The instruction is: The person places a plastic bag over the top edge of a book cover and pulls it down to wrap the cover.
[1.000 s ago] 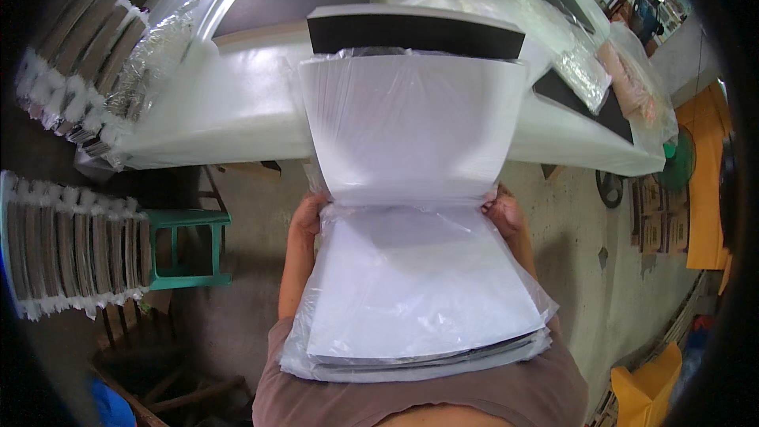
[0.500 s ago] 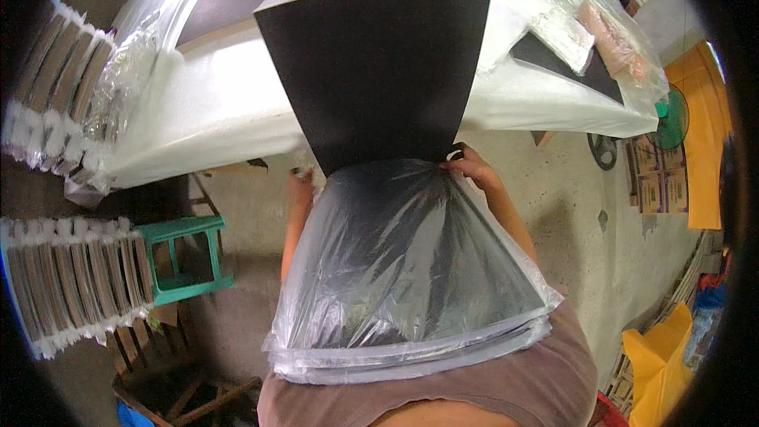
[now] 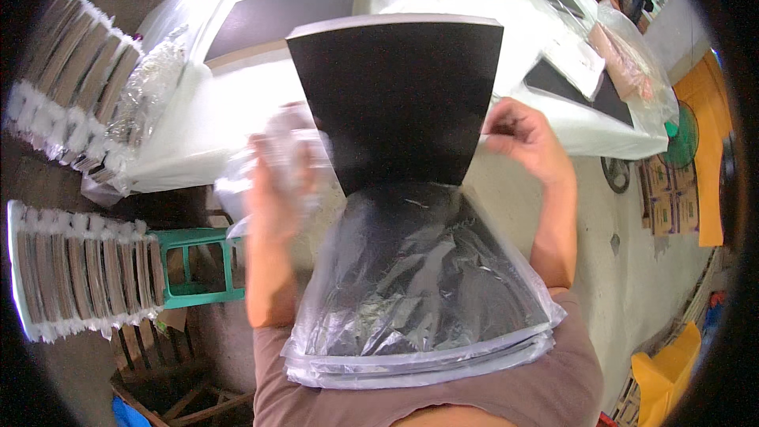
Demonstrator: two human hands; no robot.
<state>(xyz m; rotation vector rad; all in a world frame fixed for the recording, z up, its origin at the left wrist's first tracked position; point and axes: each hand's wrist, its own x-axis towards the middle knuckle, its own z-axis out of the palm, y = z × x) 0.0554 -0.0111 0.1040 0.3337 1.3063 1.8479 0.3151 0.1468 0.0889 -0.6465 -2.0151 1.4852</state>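
A flat black panel (image 3: 395, 103) with a pale edge stands tilted up before me, against the table's near side. Its lower part sits inside a clear plastic bag (image 3: 427, 285), which rests against my lap. To the left of the panel, my left hand (image 3: 275, 190) is blurred by motion, with crumpled translucent plastic film (image 3: 233, 182) bunched in it. My right hand (image 3: 522, 138) is at the panel's right edge, fingers curled and pinched together. Whatever sits in that pinch is too small to make out.
A white-covered table (image 3: 205, 130) bears another black panel (image 3: 281, 16) and a plastic-wrapped pinkish bundle (image 3: 621, 59). At left, stacked panels with white fringed edges (image 3: 91, 273) lie by a green stool (image 3: 202, 269). Cartons (image 3: 670, 194) and a fan (image 3: 680, 134) stand at right.
Both hands have risen from the bag's opening along the panel's sides. The left has swung up and outward with the film; the right has moved up and right. My view has shifted slightly.
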